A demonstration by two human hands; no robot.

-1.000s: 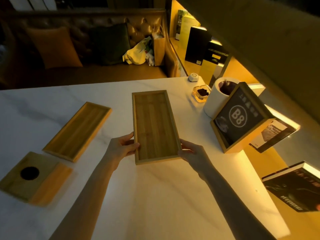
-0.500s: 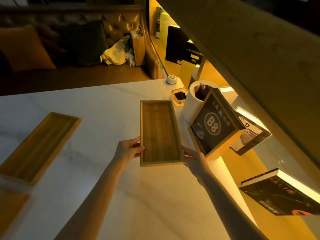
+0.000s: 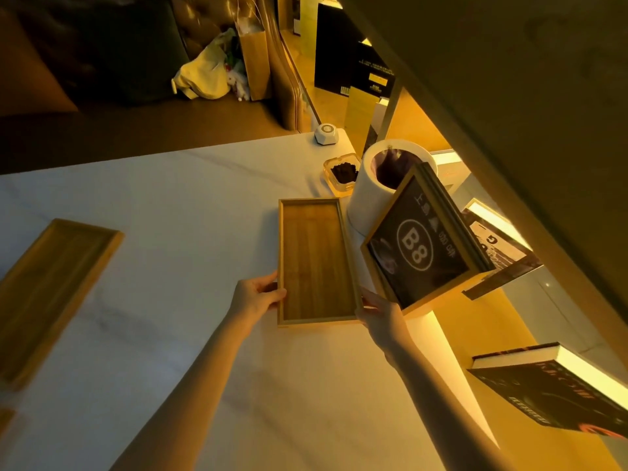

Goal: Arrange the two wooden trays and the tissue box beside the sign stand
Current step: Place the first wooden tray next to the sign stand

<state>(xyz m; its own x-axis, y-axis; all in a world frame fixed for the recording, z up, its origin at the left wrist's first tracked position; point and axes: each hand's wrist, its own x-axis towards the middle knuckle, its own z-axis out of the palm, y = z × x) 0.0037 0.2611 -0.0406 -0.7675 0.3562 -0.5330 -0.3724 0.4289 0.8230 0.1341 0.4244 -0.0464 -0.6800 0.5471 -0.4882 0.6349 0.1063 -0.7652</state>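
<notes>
A long wooden tray (image 3: 314, 260) lies on the white table, its right side close beside the wood-framed sign stand marked B8 (image 3: 421, 246). My left hand (image 3: 256, 297) grips the tray's near left corner, thumb over the rim. My right hand (image 3: 380, 316) holds the near right corner, just below the sign stand. A second wooden tray (image 3: 51, 294) lies at the table's left side. Only a corner of the wooden tissue box (image 3: 5, 419) shows at the left edge.
A white cylinder bin (image 3: 365, 202) stands behind the sign stand, with a glass ashtray (image 3: 341, 176) and a small white button device (image 3: 327, 133) farther back. Books (image 3: 557, 392) lie on a lit shelf to the right. A sofa with bags is beyond the table.
Both hands have moved the tray to the right, from the table's middle up to the sign stand. The view has swung right, so the tissue box has slid almost out of sight.
</notes>
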